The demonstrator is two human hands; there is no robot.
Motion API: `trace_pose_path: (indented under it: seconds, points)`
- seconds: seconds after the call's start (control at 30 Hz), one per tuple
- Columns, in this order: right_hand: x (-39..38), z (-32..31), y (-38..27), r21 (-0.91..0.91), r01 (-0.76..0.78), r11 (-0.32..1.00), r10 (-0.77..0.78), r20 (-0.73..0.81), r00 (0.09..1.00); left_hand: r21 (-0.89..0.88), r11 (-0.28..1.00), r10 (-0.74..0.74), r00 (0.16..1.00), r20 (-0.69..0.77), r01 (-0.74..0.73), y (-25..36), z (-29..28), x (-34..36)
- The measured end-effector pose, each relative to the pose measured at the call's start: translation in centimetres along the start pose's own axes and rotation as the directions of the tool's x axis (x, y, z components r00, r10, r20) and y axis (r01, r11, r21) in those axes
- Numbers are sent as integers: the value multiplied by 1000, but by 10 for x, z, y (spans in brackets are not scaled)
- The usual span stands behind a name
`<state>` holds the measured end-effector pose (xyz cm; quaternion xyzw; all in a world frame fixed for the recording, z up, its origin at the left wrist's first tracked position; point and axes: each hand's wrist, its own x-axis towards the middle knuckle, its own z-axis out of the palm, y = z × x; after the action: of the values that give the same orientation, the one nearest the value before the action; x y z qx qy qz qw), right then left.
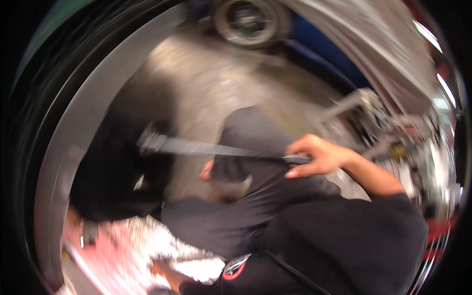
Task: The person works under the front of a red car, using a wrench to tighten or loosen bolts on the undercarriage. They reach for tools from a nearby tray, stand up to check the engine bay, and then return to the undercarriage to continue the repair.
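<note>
Right hand (314, 157) grips long tool (206, 147) (blurred)

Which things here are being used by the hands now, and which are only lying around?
In use:
- long grey tool, gripped at its handle by the right hand
- pale crumpled sheet, touched by the left hand

Lying about:
- wheel at the top
- metal stand, blurred

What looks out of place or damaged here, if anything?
Nothing clearly stands out, though the blur hides small detail. The right hand grips the handle of a long metal bar tool that reaches left toward a dark wheel area. The left hand rests low on a crumpled pale sheet. No spill shows on the concrete floor.
</note>
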<state>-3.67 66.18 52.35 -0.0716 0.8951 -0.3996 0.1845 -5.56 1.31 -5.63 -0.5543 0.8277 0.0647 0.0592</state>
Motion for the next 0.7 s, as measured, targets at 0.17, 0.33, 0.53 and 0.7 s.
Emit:
trace_pose_path:
  seconds: [0.17,0.33,0.53,0.7]
  points:
    - [39,11,16,386,-311,868,351,-35,936,-51,961,-267,958,102,273,-23,0,13]
    - [38,39,35,419,-272,866,349,-117,930,-274,956,-42,973,227,105,-56,-17,-7]
    - [38,37,43,403,-173,899,215,-60,975,-250,957,-82,963,255,148,-54,-32,-15]
    - [42,35,36,314,-190,930,206,-19,978,-227,951,-148,952,267,211,-42,-53,-36]
